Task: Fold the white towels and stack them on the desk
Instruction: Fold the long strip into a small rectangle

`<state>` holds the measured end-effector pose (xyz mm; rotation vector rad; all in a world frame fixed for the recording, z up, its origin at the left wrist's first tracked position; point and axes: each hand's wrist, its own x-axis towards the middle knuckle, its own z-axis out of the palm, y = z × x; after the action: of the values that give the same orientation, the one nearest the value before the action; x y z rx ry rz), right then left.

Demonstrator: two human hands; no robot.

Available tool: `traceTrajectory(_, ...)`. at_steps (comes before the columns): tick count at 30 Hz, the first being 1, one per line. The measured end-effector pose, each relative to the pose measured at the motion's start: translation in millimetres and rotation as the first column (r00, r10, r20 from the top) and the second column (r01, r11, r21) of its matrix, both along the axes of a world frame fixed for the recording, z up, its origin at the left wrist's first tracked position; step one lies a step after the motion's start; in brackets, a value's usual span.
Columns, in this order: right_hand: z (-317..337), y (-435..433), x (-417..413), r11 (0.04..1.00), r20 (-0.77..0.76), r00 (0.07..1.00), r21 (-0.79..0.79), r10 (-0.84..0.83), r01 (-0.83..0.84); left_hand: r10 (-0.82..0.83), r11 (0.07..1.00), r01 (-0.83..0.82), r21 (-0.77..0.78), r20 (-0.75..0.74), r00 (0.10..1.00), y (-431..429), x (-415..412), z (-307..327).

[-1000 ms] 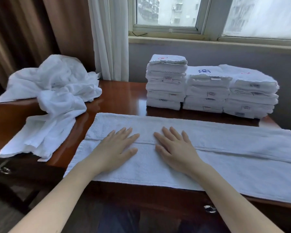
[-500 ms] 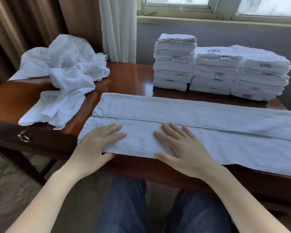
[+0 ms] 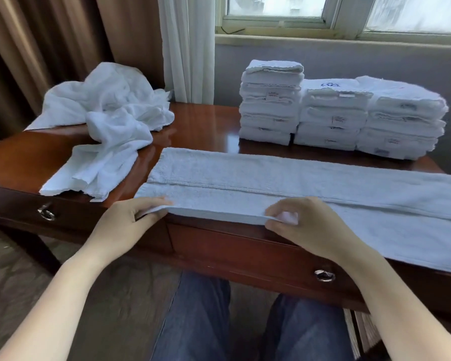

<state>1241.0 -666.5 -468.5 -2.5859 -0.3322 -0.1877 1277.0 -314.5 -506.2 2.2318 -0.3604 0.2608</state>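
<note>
A long white towel (image 3: 284, 183) lies flat across the front of the wooden desk (image 3: 201, 126), with a lengthwise fold line along its middle. My left hand (image 3: 126, 221) pinches its near edge close to the left corner. My right hand (image 3: 307, 227) pinches the same near edge further right, and the edge is lifted slightly off the desk. Three stacks of folded white towels (image 3: 336, 113) stand at the back right. A crumpled pile of unfolded white towels (image 3: 102, 121) lies at the back left.
The desk's front has drawers with ring pulls (image 3: 46, 212) (image 3: 323, 275). Behind the desk are brown and white curtains (image 3: 185, 48), a grey wall and a window sill (image 3: 323, 40). My knees in blue jeans (image 3: 201, 321) sit under the desk edge.
Both hands slid back from lying flat on the middle of the towel to its near edge, then closed on that edge and raised it a little. The view tilted downward.
</note>
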Motion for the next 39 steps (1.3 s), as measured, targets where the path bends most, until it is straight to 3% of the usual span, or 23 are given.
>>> traceTrajectory(7,20.9,-17.3,16.5,0.996,-0.009,0.996,0.034,-0.086,0.086,0.146,0.977,-0.137,-0.164,0.045,0.988,-9.0,33.7,11.4)
traceTrajectory(14,22.4,-12.0,54.2,0.959,0.255,0.931,-0.04,-0.261,0.28,0.27,0.955,-0.243,-0.167,0.16,0.949,-29.2,77.4,18.3)
traceTrajectory(19,24.5,-16.0,93.5,0.952,0.403,0.883,-0.078,-0.241,0.295,0.311,0.95,-0.296,-0.097,0.249,0.917,-46.9,110.7,29.5)
traceTrajectory(22,18.8,-21.3,117.8,0.956,0.395,0.894,-0.104,-0.214,0.274,0.304,0.948,-0.319,0.006,0.281,0.91,-52.7,131.2,28.1)
traceTrajectory(27,1.9,-26.2,151.0,0.961,0.284,0.944,-0.165,-0.168,0.221,0.336,0.92,-0.367,0.139,0.205,0.919,-56.4,153.6,15.5)
traceTrajectory(31,-11.4,-29.5,163.1,0.976,0.215,0.965,-0.128,-0.148,0.178,0.37,0.88,-0.411,0.237,0.199,0.907,-56.6,157.5,10.6)
traceTrajectory(39,-19.6,-33.0,168.8,0.976,0.238,0.955,-0.089,-0.174,0.2,0.418,0.826,-0.486,0.284,0.27,0.868,-61.3,151.3,17.0)
